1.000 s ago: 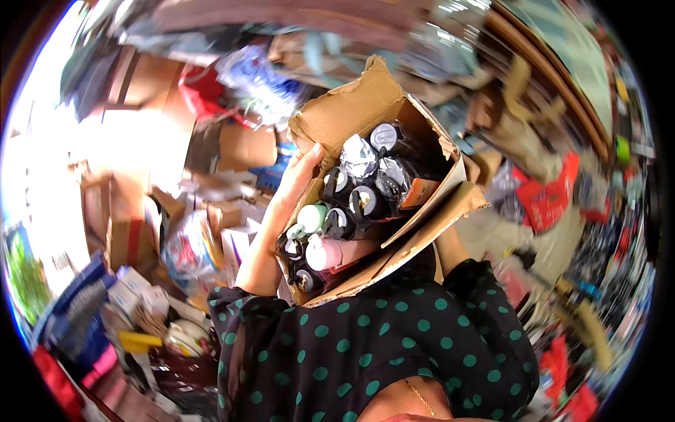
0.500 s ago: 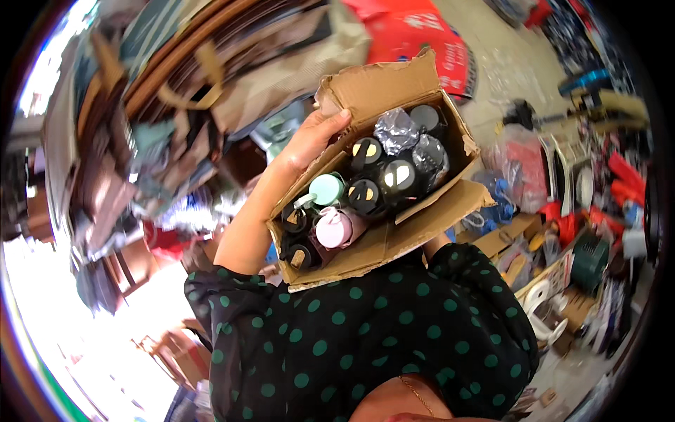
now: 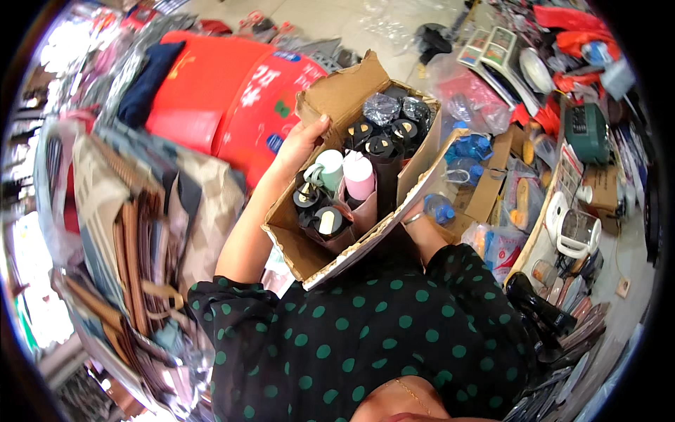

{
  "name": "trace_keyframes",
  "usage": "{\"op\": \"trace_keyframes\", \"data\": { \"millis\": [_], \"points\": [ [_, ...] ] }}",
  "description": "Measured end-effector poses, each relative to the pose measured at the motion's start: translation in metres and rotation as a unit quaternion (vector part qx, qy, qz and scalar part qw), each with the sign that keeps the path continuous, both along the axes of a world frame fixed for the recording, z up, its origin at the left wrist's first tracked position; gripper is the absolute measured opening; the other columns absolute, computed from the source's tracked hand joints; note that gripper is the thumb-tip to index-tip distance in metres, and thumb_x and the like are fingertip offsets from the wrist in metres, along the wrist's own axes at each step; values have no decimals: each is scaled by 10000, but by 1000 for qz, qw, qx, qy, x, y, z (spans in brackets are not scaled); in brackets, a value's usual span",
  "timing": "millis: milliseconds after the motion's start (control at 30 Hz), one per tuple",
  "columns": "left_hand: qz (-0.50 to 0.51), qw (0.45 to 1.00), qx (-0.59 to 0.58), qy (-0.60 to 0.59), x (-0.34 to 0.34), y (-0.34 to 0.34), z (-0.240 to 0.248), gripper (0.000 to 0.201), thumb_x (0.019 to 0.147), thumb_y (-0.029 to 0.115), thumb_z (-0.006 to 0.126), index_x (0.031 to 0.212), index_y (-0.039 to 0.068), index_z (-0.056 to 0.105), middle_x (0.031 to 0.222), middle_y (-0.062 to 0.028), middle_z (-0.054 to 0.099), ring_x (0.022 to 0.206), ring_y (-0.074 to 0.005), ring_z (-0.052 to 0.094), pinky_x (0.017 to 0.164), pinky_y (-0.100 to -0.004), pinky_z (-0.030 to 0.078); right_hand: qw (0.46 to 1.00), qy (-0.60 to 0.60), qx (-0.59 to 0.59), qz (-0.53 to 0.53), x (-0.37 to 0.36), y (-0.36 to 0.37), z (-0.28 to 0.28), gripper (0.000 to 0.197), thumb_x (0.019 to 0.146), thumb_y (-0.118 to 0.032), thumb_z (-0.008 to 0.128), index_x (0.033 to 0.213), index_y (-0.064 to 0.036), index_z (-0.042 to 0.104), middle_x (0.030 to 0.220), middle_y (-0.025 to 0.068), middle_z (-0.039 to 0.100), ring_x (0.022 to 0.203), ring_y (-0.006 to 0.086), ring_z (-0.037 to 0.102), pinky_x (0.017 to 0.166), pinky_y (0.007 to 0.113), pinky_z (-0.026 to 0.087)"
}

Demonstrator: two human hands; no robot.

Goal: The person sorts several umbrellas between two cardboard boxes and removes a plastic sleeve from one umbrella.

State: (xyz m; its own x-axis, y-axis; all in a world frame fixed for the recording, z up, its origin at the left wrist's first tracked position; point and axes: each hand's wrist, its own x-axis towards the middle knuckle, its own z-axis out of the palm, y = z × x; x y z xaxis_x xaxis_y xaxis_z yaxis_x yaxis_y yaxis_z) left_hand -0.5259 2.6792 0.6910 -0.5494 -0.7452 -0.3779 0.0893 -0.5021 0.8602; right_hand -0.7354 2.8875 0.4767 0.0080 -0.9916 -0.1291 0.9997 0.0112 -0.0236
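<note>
An open cardboard box [image 3: 295, 243] is held up in front of my chest, tilted. My left hand [image 3: 306, 141] is closed on its far left wall, thumb over the edge by a raised flap. My right hand [image 3: 418, 214] holds the box from the right near side; the long front flap hides its fingers. Inside, several bottles stand close together. A mint-green bottle [image 3: 328, 167] with a loop and a pink-capped bottle [image 3: 358, 176] are in the middle. Black-capped bottles [image 3: 381, 146] surround them, and clear plastic wraps a bottle top [image 3: 381, 109] at the far end.
To the left lie a large red bag [image 3: 204, 91] and a stack of folded bags [image 3: 133, 246]. On the right are blue-capped plastic bottles [image 3: 467, 148], a green case [image 3: 587, 133], a white appliance [image 3: 573, 228] and black shoes [image 3: 538, 306]. Clear plastic sheeting [image 3: 394, 28] lies on the far floor.
My view has swung to the right, so the red bag and the clutter now sit further left. The box has shifted slightly left and tipped, showing more of the bottles' sides. Both hands keep their hold.
</note>
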Motion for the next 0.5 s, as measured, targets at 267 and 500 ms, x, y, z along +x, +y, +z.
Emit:
{"op": "trace_keyframes", "data": {
  "millis": [267,500],
  "points": [
    [-116,992,6,-42,-125,-83,8,384,877,317,599,1184,90,560,1008,29,612,829,-70,511,742,-223,381,991,-6,7,-135,-78,-33,-23,568,928,-519,287,1315,-130,433,1280,92,519,1095,295,548,943,476,431],
    [-163,986,20,-11,-247,-179,-39,374,879,372,590,1078,56,591,926,16,596,815,-72,505,699,-240,402,966,75,166,-186,-236,-85,-54,501,959,-447,300,1286,-106,466,1254,82,537,1168,279,489,985,482,387]
  ]
}}
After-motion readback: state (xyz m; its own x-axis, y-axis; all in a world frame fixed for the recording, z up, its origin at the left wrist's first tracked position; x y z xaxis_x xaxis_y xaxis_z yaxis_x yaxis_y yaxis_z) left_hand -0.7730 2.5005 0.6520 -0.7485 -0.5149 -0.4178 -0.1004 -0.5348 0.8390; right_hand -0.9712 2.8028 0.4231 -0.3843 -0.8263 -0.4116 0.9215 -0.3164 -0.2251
